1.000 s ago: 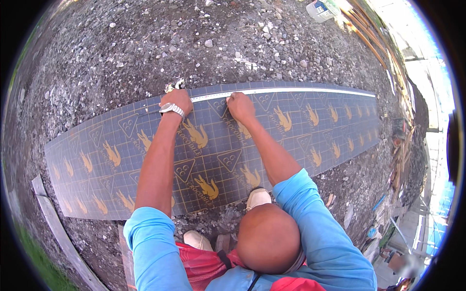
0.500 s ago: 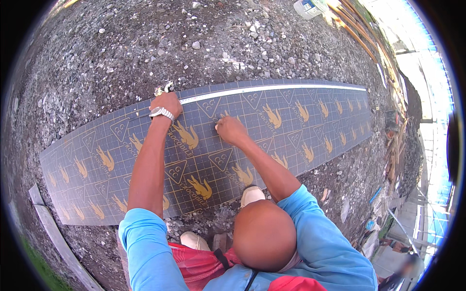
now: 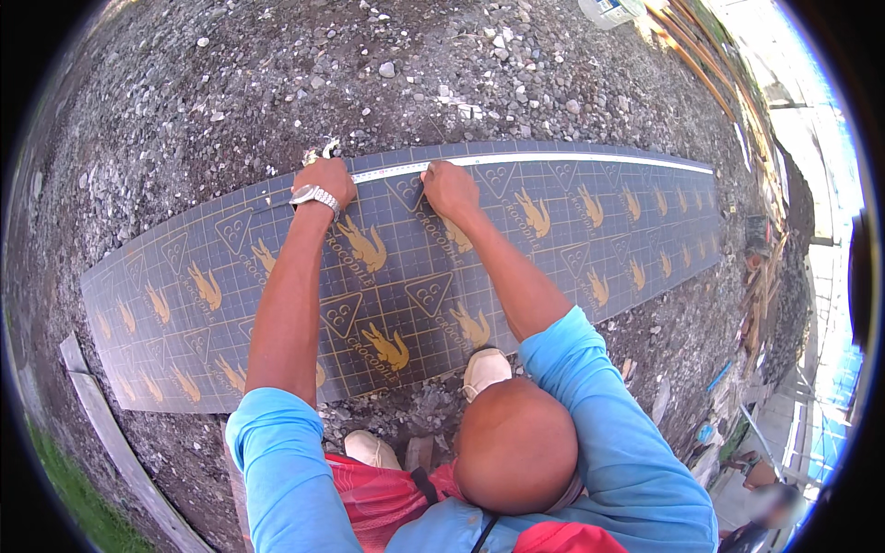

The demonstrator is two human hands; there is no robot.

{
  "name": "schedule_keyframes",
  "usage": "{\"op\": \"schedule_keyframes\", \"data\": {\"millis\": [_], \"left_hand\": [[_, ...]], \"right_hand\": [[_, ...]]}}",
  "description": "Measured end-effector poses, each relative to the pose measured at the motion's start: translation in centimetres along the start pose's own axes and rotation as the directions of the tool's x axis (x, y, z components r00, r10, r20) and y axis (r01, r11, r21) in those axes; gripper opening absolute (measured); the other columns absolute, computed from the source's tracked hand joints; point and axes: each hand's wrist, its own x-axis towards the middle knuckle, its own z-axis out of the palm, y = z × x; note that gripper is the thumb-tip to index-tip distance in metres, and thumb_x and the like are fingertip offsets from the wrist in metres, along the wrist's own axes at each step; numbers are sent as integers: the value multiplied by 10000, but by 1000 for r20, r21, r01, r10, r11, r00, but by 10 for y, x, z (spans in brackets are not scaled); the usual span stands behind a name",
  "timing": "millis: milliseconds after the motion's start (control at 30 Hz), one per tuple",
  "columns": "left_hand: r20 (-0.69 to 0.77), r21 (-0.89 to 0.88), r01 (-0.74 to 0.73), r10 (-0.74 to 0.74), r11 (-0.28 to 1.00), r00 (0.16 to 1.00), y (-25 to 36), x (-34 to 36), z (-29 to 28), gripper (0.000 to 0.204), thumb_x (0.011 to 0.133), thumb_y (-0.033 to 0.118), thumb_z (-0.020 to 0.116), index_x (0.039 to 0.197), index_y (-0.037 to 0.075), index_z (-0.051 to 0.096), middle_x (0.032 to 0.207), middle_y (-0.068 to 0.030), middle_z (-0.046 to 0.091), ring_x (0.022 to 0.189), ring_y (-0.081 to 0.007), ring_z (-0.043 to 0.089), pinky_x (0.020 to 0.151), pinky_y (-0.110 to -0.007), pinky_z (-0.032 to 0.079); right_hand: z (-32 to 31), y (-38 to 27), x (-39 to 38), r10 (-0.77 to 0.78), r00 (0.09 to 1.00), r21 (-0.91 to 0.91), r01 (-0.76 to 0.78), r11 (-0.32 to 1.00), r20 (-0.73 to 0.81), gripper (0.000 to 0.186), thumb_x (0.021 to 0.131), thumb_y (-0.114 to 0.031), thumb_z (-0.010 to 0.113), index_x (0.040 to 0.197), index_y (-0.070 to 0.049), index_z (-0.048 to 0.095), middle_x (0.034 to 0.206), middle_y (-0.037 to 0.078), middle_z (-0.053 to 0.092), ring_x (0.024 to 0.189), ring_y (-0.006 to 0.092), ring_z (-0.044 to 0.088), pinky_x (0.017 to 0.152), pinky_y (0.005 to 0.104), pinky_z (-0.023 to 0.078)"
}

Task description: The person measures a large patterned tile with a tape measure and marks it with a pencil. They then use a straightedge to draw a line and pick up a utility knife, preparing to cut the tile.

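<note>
A long dark blue sheet [image 3: 572,240] with a grid and gold animal marks lies flat on gravel. A thin white measuring tape [image 3: 553,158] runs along its far edge. My left hand [image 3: 324,179], with a silver wristwatch, is closed on the tape's near end at that edge. Just to its right, my right hand [image 3: 449,187] has its fingers bunched and pressed down on the sheet at the tape. Whether it holds something small is hidden. Both arms, in light blue sleeves, reach across the sheet.
Grey gravel and stones [image 3: 387,69] surround the sheet. A pale plank [image 3: 101,424] lies at the lower left beside grass. Timber and clutter [image 3: 728,83] line the right side. White shoes [image 3: 484,369] stand at the sheet's near edge. Another person [image 3: 774,502] is at the lower right.
My right hand was at the far edge, dropped to the middle of the sheet half a second ago, and is back at the tape. My left hand stayed on the tape.
</note>
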Motion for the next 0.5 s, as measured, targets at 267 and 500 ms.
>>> {"op": "schedule_keyframes", "data": {"millis": [267, 500], "left_hand": [[9, 30, -7, 7, 1000, 1000, 0, 5, 2, 347, 964, 306, 621, 1110, 50, 804, 1136, -246, 774, 1070, -430, 748, 950, -527, 587], [-12, 4, 16, -16, 1000, 1000, -1, 0, 4, 353, 966, 307, 611, 1096, 42, 804, 1147, -253, 770, 1078, -431, 746, 945, -528, 587]], "right_hand": [[-14, -18, 15, -34, 988, -201, 64, 978, 150, 305, 983, -257, 617, 1068, -18, 786, 1088, 229, 780, 1038, 426, 750, 890, 528, 596], [-28, 9, -34, 2, 939, -449, 163, 879, 344, 252, 897, -186, 663, 1037, -59, 829, 1112, 177, 802, 1048, 361, 780, 857, 483, 631]]}}
